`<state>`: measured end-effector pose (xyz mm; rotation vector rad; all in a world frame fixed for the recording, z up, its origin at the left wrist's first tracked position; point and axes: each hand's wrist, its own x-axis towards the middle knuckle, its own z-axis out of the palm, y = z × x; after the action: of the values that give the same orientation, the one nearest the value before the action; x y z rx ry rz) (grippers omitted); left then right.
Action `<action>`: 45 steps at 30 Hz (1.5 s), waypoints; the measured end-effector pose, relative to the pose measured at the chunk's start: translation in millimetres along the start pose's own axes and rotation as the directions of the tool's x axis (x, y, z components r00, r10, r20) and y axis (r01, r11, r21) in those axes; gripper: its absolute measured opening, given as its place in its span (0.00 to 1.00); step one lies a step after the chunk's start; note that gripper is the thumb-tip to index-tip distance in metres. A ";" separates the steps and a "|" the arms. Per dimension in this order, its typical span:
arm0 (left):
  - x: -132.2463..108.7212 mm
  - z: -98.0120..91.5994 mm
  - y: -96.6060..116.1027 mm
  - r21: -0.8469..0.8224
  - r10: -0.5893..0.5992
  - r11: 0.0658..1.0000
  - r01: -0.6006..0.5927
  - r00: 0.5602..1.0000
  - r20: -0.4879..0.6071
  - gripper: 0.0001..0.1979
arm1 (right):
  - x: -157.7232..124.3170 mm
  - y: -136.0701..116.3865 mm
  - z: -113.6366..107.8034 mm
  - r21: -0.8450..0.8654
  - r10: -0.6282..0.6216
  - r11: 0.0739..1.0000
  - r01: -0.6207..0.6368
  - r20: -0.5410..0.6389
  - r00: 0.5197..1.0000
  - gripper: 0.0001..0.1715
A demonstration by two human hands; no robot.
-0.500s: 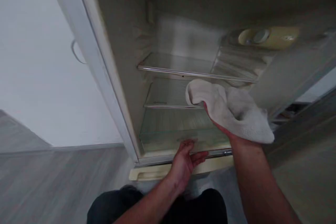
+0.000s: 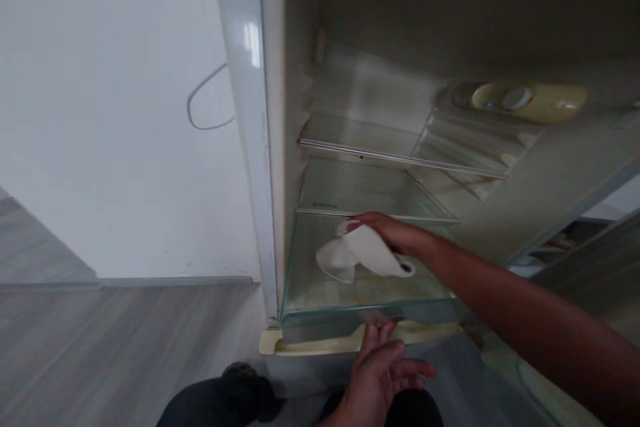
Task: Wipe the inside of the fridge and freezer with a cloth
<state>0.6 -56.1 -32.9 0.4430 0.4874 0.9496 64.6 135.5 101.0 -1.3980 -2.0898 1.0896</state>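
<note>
My right hand [image 2: 367,221] grips a white cloth [image 2: 370,250] and presses it down on the lowest glass shelf [image 2: 310,283] of an open fridge. Loose folds of cloth hang out to the left and front of the fingers. My left hand [image 2: 383,370] is below the shelf's front edge, palm turned up and fingers apart. Its fingertips reach up to the cream trim [image 2: 320,347] under the glass; whether they touch the shelf I cannot tell.
Higher up are a middle glass shelf [image 2: 355,183] and an upper glass shelf [image 2: 360,133]. A cream control panel with a dial [image 2: 530,101] sits on the right inner wall. A white wall [image 2: 125,180] and grey wood-look floor [image 2: 150,347] lie to the left.
My right hand has brought the cloth down and left, from in front of the shelves onto the lowest one. The lowest shelf's glass edge now appears further forward. The view has shifted left.
</note>
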 end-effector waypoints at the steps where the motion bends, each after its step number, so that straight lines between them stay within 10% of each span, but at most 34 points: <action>1: 1.0 -1.1 -1.2 0.001 0.006 1.000 -0.006 1.000 0.001 0.27 | 8.1 7.4 10.3 -0.057 -0.035 0.998 0.034 -0.005 0.999 0.17; 8: 6.9 -9.9 -12.0 -0.057 0.009 0.998 -0.010 1.000 -0.012 0.37 | 47.1 46.4 70.0 -0.530 -0.564 0.686 0.498 0.046 0.825 0.25; 14: 11.4 -16.2 -21.0 -0.066 0.013 0.998 -0.015 1.000 -0.028 0.41 | 74.8 54.7 97.9 -0.600 -0.363 0.730 0.326 0.063 0.930 0.37; 18: 10.9 -17.5 -22.7 -0.047 0.031 0.998 -0.033 0.999 -0.038 0.42 | 67.4 67.5 102.2 -0.571 -0.457 0.744 0.347 -0.056 0.888 0.35; 22: 17.5 -20.7 -33.5 -0.022 0.026 0.999 -0.028 0.996 -0.082 0.46 | 65.1 77.7 113.6 -0.583 -0.500 0.668 0.463 0.109 0.859 0.37; 28: 31.6 -30.7 -57.8 -0.042 0.119 0.991 -0.128 0.977 -0.177 0.53 | 100.7 68.0 132.6 -0.631 -0.404 0.701 0.332 0.031 0.914 0.37; 37: 13.1 -22.9 -29.9 0.081 0.092 0.993 -0.090 0.996 -0.014 0.39 | 91.3 81.2 105.1 -0.651 -0.315 0.706 0.279 0.064 0.947 0.39; 45: 9.5 -21.1 -25.6 0.094 0.140 0.985 -0.143 0.989 0.037 0.50 | 48.5 167.8 14.7 -0.731 -0.171 0.671 0.125 0.012 0.985 0.41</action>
<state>10.0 -58.0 -66.1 0.5844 0.4803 1.0576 133.3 206.6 -43.7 -1.4943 -2.6791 0.0868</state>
